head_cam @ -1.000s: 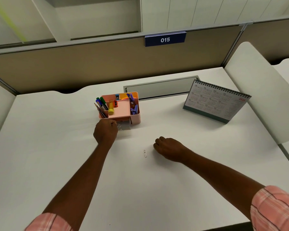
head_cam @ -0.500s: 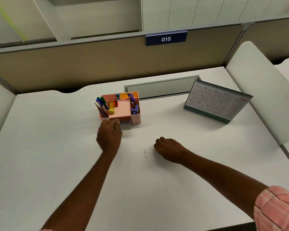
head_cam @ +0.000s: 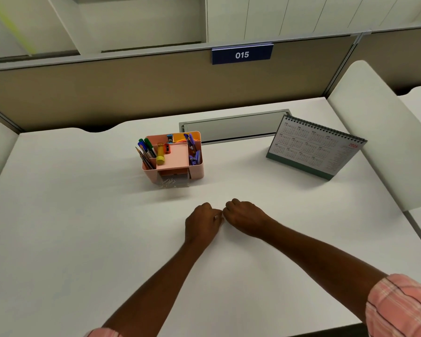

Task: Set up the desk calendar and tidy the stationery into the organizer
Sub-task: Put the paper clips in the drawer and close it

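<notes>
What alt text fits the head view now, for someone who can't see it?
The left hand and right hand rest curled and almost touching on a white desk, anything held hidden. Behind them a pink organizer holds pens, its clear drawer open with paper clips; a desk calendar stands at right.
</notes>
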Demonstrator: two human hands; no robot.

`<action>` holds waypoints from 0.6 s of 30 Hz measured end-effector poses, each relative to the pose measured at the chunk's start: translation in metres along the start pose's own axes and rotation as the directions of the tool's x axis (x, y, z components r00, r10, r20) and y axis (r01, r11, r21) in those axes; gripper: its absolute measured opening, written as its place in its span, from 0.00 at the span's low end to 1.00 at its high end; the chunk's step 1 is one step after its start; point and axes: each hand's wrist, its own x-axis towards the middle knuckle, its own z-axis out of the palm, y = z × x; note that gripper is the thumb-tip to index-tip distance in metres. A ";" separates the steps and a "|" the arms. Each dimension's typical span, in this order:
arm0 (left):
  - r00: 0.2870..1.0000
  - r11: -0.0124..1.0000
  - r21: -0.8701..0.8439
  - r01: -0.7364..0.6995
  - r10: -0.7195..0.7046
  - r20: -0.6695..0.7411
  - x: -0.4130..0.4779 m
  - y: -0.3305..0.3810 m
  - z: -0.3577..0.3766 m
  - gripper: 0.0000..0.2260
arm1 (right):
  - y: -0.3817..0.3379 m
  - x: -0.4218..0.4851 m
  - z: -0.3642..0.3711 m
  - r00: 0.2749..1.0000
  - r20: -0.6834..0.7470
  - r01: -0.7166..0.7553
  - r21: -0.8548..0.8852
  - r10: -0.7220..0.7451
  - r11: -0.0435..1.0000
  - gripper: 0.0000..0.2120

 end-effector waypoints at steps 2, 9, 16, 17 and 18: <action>1.000 1.000 -0.001 0.001 -0.001 -0.006 0.002 0.003 0.003 0.11 | 0.000 0.001 0.002 0.999 -0.031 -0.033 0.054 0.035 0.998 0.08; 0.998 0.998 -0.033 -0.047 0.045 -0.051 0.008 0.002 0.007 0.11 | 0.003 -0.003 0.003 0.972 -0.014 -0.219 0.305 0.234 0.927 0.03; 0.968 0.974 -0.226 0.027 -0.082 -0.238 -0.005 -0.014 -0.020 0.03 | -0.013 -0.010 -0.003 0.892 0.099 -0.431 0.475 0.440 0.767 0.11; 0.953 0.965 -0.260 0.046 -0.120 -0.278 -0.005 -0.016 -0.029 0.02 | -0.019 -0.008 -0.004 0.889 0.105 -0.441 0.455 0.445 0.774 0.11; 0.934 0.955 -0.286 0.073 -0.166 -0.316 -0.004 -0.019 -0.039 0.02 | -0.026 -0.005 -0.005 0.887 0.103 -0.448 0.435 0.451 0.781 0.12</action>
